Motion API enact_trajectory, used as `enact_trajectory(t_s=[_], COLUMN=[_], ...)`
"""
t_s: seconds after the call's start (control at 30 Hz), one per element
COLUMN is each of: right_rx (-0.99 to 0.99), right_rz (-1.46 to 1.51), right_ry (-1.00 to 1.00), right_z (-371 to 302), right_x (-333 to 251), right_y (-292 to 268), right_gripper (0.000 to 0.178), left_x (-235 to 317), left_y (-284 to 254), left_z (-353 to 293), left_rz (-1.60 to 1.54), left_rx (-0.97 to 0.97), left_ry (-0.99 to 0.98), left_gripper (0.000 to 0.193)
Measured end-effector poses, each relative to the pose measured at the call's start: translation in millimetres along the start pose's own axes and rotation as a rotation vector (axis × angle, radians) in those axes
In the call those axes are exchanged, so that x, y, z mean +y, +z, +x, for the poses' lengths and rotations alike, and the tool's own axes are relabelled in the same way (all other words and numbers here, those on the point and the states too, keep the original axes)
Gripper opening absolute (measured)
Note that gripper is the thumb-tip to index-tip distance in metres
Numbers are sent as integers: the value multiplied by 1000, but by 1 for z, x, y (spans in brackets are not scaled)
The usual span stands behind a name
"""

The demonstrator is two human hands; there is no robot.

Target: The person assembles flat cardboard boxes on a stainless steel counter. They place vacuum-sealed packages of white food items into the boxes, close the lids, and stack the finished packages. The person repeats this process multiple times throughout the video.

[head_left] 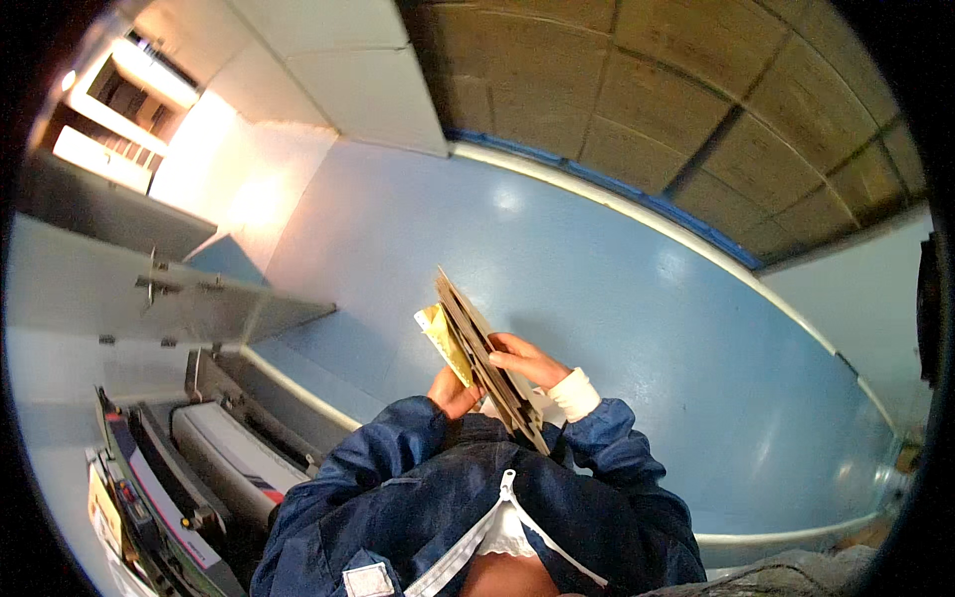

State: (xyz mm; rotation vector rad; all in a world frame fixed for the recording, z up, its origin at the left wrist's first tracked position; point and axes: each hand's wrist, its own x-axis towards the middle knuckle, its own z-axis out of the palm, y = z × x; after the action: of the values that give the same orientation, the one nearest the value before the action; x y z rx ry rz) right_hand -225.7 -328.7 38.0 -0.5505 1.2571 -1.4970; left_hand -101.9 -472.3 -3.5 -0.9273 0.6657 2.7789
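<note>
In front of my waist, a stack of flat brown cardboard pieces (470, 326) is held on edge and slants from upper left to lower right. My left hand (457, 392) is closed around its near left side. A yellow packet or sheet (445, 340) lies against the stack's left face, just above that hand. From the other side, my right hand (527, 361) grips the stack, its thumb and fingers pressed on the top edges. Part of the left hand's fingers is hidden behind the cardboard and the yellow piece.
Large brown cartons (686, 90) are piled at the upper right, behind a blue-and-white edge strip (637, 204). A grey door (279, 316) with metal hardware stands open at left. Grey and black equipment (229, 443) fills the lower left. Blue floor (398, 209) lies between.
</note>
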Motion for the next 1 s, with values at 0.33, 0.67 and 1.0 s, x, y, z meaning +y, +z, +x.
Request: enact_trajectory(t_s=[0.33,0.67,1.0], right_rx=[370,844,1235], right_rz=[32,-8,300], right_ry=[-25,-213,-487], right_z=[-108,-208,-239], right_x=[6,21,-51], right_y=[-132,-189,-134], right_gripper=[54,64,61], left_x=[-77,-139,-114], left_y=[101,238,356], left_z=[99,154,187], left_rz=[262,437,617], left_rx=[-280,-509,-446], left_ry=[-297,-519,-1132], left_gripper=[40,46,43])
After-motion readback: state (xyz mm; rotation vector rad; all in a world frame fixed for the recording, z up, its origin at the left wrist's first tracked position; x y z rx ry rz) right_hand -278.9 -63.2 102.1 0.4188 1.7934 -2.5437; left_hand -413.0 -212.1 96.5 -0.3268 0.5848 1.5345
